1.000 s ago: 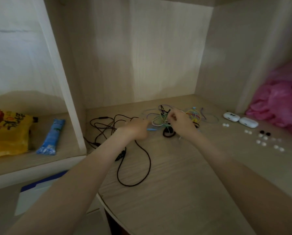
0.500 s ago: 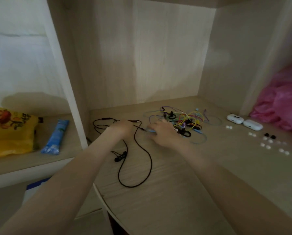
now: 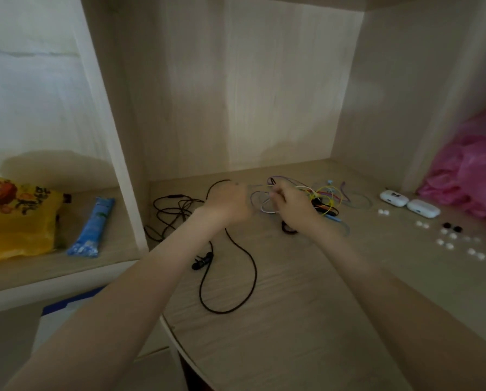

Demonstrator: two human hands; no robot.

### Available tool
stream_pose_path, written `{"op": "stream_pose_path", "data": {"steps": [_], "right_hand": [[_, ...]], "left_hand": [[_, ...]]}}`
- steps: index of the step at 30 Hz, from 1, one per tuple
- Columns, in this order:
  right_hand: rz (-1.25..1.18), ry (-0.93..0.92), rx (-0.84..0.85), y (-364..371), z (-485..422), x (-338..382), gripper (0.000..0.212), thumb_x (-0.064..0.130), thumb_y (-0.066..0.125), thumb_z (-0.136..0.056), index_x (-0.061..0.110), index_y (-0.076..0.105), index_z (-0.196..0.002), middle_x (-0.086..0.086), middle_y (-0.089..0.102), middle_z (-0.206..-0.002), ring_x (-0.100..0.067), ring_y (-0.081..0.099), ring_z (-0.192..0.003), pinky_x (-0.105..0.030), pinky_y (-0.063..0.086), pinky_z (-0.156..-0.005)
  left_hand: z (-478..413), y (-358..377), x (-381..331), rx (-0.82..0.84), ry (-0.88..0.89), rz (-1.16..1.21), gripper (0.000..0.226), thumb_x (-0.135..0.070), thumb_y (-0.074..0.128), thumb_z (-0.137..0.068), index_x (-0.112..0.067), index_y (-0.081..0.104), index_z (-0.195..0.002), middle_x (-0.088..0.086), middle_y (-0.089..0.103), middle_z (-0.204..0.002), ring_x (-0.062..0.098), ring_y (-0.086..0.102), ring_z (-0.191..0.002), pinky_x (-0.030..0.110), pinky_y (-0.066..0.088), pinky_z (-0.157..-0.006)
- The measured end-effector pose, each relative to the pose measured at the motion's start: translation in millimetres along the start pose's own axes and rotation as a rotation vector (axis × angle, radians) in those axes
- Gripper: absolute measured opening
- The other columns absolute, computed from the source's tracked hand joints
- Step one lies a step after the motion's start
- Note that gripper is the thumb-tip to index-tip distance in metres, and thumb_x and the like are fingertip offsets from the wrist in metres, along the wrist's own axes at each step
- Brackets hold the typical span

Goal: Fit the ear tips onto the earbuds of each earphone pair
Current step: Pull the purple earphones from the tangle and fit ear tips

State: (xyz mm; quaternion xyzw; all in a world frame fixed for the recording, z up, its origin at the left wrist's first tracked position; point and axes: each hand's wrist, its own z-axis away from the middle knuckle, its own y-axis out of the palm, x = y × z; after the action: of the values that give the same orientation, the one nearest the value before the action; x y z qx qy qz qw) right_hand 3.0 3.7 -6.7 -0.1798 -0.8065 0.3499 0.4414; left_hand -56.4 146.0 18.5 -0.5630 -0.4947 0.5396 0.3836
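Note:
A tangle of coloured wired earphones (image 3: 325, 197) lies on the wooden desk (image 3: 292, 306) at the back middle. My right hand (image 3: 291, 206) grips pale cords lifted from that tangle. My left hand (image 3: 230, 203) is raised just left of it, fingers curled on a thin pale cord. A black wired earphone (image 3: 230, 277) loops across the desk below my left hand, its two buds (image 3: 202, 261) lying together. Several white ear tips (image 3: 459, 244) and two black ear tips (image 3: 452, 227) are scattered at the right.
Two white earbud cases (image 3: 408, 203) sit at the back right, beside a crumpled pink plastic bag (image 3: 473, 176). On a lower shelf at the left lie a yellow snack bag (image 3: 13, 215) and a blue packet (image 3: 93, 227). Wooden walls close the desk's back and sides.
Both hands have risen from the desk and moved right, toward the coloured tangle. My right hand has lifted pale cords out of it. The black earphone stays where it lay.

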Motion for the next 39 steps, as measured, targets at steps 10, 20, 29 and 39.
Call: {"op": "stream_pose_path", "data": {"steps": [10, 20, 29, 39], "right_hand": [[-0.582, -0.054, -0.194, -45.9, 2.8, 0.7, 0.015, 0.014, 0.057, -0.092, 0.019, 0.047, -0.083, -0.005, 0.059, -0.076, -0.003, 0.054, -0.063, -0.018, 0.044, -0.063], [-0.499, -0.049, -0.308, -53.4, -2.4, -3.6, 0.017, 0.009, 0.053, -0.093, 0.011, 0.069, -0.1, 0.002, 0.053, -0.086, 0.0, 0.049, -0.077, -0.002, 0.035, -0.066], [-0.648, -0.008, -0.399, -68.8, -8.7, 1.0, 0.016, 0.009, 0.052, -0.094, 0.005, 0.067, -0.096, 0.006, 0.054, -0.077, 0.003, 0.048, -0.065, -0.016, 0.04, -0.066], [-0.659, -0.125, -0.106, -99.6, -5.5, 42.9, 0.016, 0.011, 0.056, -0.091, 0.013, 0.061, -0.077, 0.001, 0.057, -0.057, -0.021, 0.047, -0.051, -0.027, 0.037, -0.043]], "left_hand": [[-26.2, -8.4, -46.0, -0.143, 0.272, 0.875, 0.033, -0.022, 0.039, -0.101, -0.018, 0.049, -0.07, -0.002, 0.049, -0.07, 0.012, 0.046, -0.07, 0.028, 0.037, -0.071], [-29.9, -26.6, -57.6, -0.11, 0.113, 1.139, 0.034, -0.029, 0.042, -0.1, -0.013, 0.062, -0.078, 0.004, 0.065, -0.085, 0.019, 0.063, -0.078, 0.034, 0.053, -0.082], [-30.3, -23.1, -37.3, -0.095, 0.186, 0.833, 0.017, -0.033, 0.058, -0.091, -0.027, 0.057, -0.108, 0.003, 0.067, -0.095, 0.013, 0.063, -0.085, 0.027, 0.05, -0.081], [-19.6, -29.4, -69.3, 0.081, 0.292, 0.709, 0.017, -0.036, 0.057, -0.09, -0.023, 0.068, -0.092, -0.001, 0.066, -0.104, 0.012, 0.06, -0.097, 0.028, 0.046, -0.085]]}}
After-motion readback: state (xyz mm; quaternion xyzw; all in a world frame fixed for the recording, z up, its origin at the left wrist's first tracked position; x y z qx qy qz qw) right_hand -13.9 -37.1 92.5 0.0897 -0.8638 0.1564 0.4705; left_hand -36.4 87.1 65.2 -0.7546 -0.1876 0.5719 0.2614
